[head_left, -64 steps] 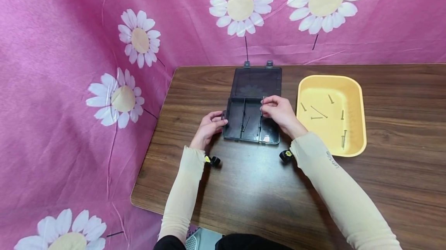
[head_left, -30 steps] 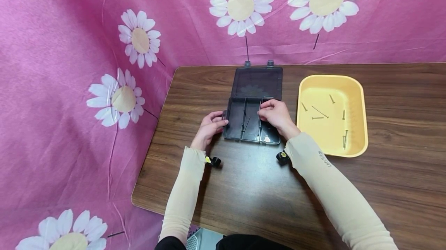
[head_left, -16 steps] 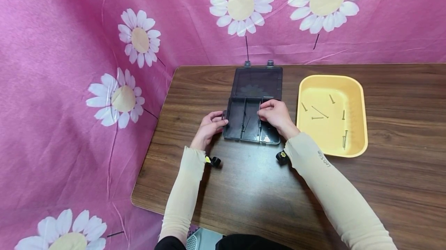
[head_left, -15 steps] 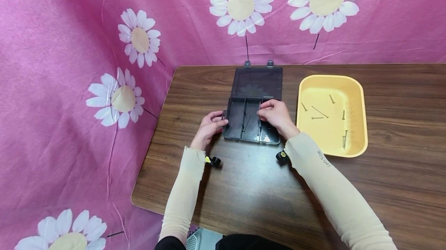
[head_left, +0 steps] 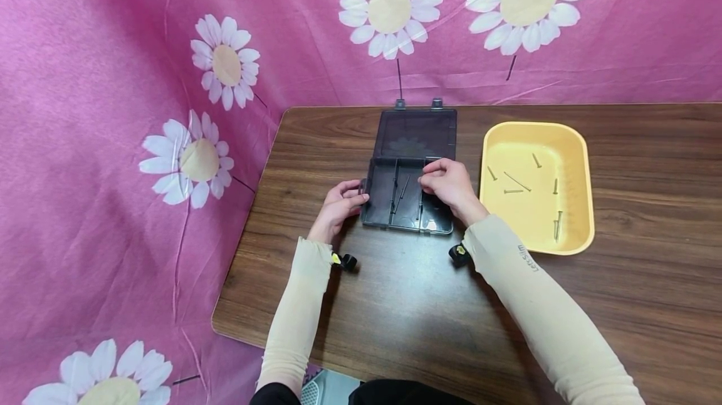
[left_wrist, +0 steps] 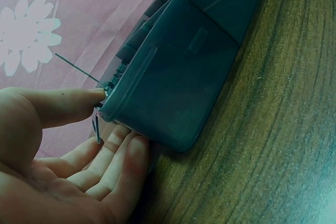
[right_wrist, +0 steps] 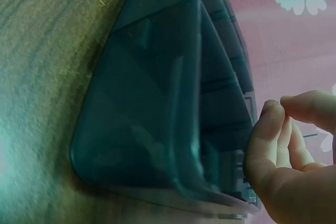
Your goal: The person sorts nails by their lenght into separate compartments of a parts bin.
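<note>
Head view: the left hand (head_left: 335, 209) grips the left edge of the open box (head_left: 376, 204); the right hand (head_left: 450, 183) is over its right divider. Thin screws (head_left: 405, 187) lie in the middle compartment, others in the yellow tray (head_left: 536, 232).

Left wrist view: thumb on the rim, fingers lower; firm pressure should prevent sliding.

Right wrist view: fingertips together, nothing visible between; best release screws low.

The black box (head_left: 379, 195) is open from above, but upright dividers (head_left: 396, 168) block sideways passage.
</note>
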Demonstrator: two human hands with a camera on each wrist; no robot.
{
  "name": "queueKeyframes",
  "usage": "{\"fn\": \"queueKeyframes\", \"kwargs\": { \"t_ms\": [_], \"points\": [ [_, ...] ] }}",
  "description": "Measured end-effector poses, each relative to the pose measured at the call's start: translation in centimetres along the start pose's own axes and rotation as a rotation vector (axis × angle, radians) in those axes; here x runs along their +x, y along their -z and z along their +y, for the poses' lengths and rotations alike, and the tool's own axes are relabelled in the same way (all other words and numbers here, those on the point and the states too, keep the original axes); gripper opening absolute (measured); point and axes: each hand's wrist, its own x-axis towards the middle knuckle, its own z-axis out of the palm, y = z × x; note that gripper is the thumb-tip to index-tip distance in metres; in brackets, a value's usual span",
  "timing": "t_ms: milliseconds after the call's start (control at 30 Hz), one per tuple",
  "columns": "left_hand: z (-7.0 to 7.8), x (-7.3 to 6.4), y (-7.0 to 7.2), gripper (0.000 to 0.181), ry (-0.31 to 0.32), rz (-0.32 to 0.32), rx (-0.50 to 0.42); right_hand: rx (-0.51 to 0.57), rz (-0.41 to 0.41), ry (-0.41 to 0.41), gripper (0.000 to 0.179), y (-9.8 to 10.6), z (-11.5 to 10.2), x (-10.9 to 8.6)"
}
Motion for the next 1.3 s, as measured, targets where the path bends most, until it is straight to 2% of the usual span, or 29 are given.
{"fn": "queueKeyframes", "kwargs": {
  "t_ms": [467,833,1067,1300],
  "points": [
    [0.2,-0.3,-0.1,0.046,0.002,-0.001,0.023,0.026,0.069,0.060,0.031,1.7,-1.1,-0.6],
    [0.1,-0.1,-0.1,0.047,0.011,-0.004,0.011,-0.083,0.106,0.102,0.029,3.7,-1.6,-1.1],
    [0.0,0.0,-0.1,0.048,-0.011,0.000,0.003,-0.032,0.127,0.112,0.024,5.2,-2.2,-1.7],
    [0.1,-0.1,-0.2,0.049,-0.003,0.002,-0.001,-0.025,0.162,0.123,0.018,7.1,-2.5,-2.1]
  ]
}}
